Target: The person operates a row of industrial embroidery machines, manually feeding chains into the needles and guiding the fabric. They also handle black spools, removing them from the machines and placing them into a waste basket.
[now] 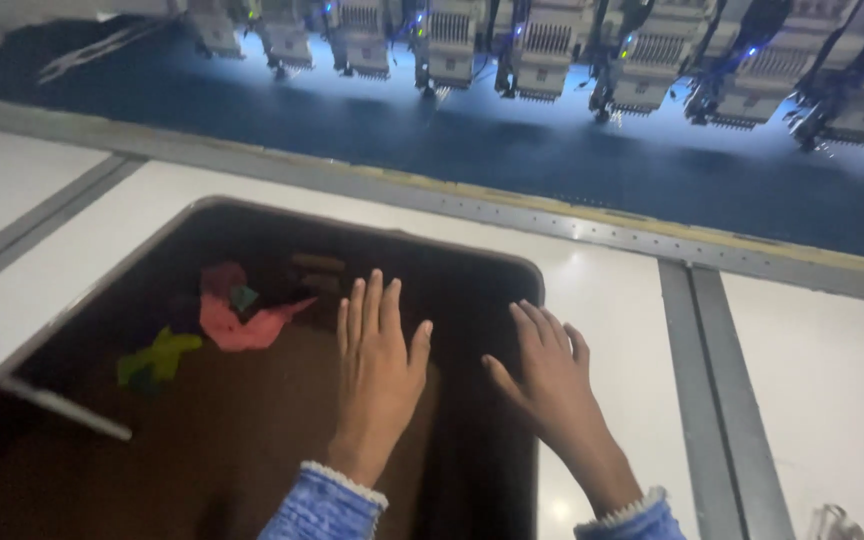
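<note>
The dark opening (252,420) in the white desk (612,300) lay under my left hand (377,365); my right hand (552,375) hovered at its edge, both flat and empty. Leaning further, I might have slipped in toward what looked like cloth scraps (242,315).

No packages, no labels, no signs, no screens in view

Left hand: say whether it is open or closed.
Open: the left hand lies flat, fingers stretched and spread over the dark opening.
</note>
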